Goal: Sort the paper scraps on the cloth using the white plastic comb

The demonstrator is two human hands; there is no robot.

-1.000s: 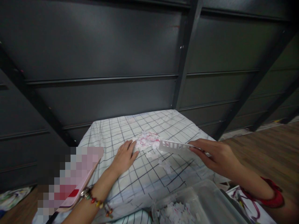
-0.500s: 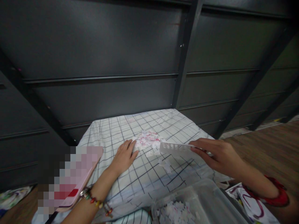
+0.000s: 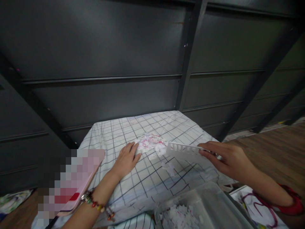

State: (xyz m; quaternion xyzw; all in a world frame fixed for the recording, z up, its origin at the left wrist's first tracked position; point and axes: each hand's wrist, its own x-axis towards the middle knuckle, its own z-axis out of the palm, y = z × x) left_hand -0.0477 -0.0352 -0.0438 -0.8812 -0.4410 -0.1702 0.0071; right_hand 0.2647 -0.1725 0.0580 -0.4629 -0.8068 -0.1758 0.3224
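Observation:
My left hand (image 3: 127, 157) lies flat on the checked cloth (image 3: 145, 178), fingers spread, its fingertips at the left edge of a pile of small white and pink paper scraps (image 3: 152, 142). My right hand (image 3: 226, 157) pinches the right end of a thin white plastic piece with slots along its edge (image 3: 183, 151). That piece's left end is beside the pile's right side; whether it touches the scraps I cannot tell. A few loose scraps (image 3: 169, 168) lie nearer to me. Below them stands a clear plastic box (image 3: 207, 203) with many paper scraps in it (image 3: 179, 216).
A pink flat case (image 3: 95, 168), partly blurred out, lies at the cloth's left edge. Dark metal panels (image 3: 107, 47) rise behind the cloth. Wooden floor (image 3: 283, 152) shows on the right. A white bag with purple lines (image 3: 258, 210) is under my right forearm.
My right hand has moved slightly to the right with the white slotted piece, whose left end is a little farther from the pile. My left hand has stayed in place.

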